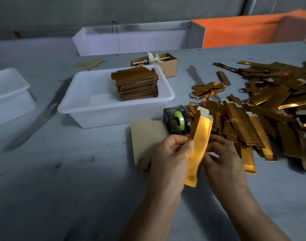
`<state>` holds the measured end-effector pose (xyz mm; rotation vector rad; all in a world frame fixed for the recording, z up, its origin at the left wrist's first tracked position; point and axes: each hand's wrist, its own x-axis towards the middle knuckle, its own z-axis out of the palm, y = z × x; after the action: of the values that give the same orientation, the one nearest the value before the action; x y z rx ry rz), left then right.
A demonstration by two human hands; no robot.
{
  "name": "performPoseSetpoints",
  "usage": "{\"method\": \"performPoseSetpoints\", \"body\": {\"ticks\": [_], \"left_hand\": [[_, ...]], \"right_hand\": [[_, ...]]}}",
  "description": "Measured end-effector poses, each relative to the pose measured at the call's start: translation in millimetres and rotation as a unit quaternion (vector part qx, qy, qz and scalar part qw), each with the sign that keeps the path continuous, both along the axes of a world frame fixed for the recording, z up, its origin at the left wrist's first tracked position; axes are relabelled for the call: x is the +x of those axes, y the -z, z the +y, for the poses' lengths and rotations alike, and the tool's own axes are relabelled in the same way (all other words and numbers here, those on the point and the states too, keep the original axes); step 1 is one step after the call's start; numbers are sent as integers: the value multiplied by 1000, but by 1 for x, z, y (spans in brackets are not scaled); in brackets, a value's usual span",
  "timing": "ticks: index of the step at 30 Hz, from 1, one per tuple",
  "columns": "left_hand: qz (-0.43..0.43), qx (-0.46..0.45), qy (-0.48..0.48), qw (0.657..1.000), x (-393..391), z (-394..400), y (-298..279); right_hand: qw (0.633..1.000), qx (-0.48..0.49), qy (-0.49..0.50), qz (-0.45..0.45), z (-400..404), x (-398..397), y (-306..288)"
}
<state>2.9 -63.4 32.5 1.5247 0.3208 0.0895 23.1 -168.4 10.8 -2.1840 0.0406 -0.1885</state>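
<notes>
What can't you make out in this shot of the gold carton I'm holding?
Head view:
- Right hand: fingertips behind the gold carton.
- Stack: bottom behind the white tub wall.
- Cardboard box: contents small, blurred.
- Gold pile: cut by the right edge.

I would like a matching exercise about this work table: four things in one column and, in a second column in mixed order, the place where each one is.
Things
1. stack of flat cartons
2. tape dispenser
3. loose pile of gold cartons
4. single gold carton

Places
A. held by the left hand and the right hand
B. spread on the table at the right side
C. inside the white tub
D. standing on the table just beyond the hands

Pairs: 1-C, 2-D, 3-B, 4-A
</notes>
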Motion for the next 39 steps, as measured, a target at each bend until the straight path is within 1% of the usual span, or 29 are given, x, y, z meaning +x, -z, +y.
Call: {"method": "performPoseSetpoints", "body": {"ticks": [5,10,11,12,15,17,20,21,22,24,25,26,29,32,33,36,39], "left_hand": [[1,59,21,998,2,0,3],[5,62,10,998,3,2,4],[8,61,10,998,3,3,4],[13,58,11,998,4,3,4],[21,46,6,999,5,3,4],[26,41,11,999,5,4,0],[44,24,18,999,4,6,-4],[51,19,19,998,3,6,-5],[55,15,18,998,2,6,-6],[55,9,8,998,0,8,-7],[52,8,3,999,-2,8,-7],[48,11,0,999,-4,10,-7],[45,35,11,998,-9,15,-7],[46,34,16,998,-10,19,-8],[50,22,16,998,-10,19,-10],[64,-64,32,995,-11,18,-14],[60,-93,56,992,-12,18,-16]], "right_hand": [[997,77,-18,0,-1,-3,5],[994,107,-12,12,1,-3,8],[995,94,-14,9,2,-3,9],[998,60,-14,-2,2,-1,9],[997,-72,-1,-20,-1,5,9],[996,-88,1,-1,-7,3,9],[999,-32,12,17,-16,-8,3],[1000,4,12,27,-20,-12,1],[997,61,14,48,-25,-16,-4],[973,203,13,106,-30,-20,-21],[961,246,4,125,-34,-22,-28],[958,254,-14,134,-37,-23,-34],[961,220,-96,135,-38,-28,-49],[962,185,-174,101,-31,-29,-62],[963,164,-194,84,-29,-28,-66],[965,110,-233,43,-25,-23,-71],[964,78,-254,16,-22,-18,-70]]}}
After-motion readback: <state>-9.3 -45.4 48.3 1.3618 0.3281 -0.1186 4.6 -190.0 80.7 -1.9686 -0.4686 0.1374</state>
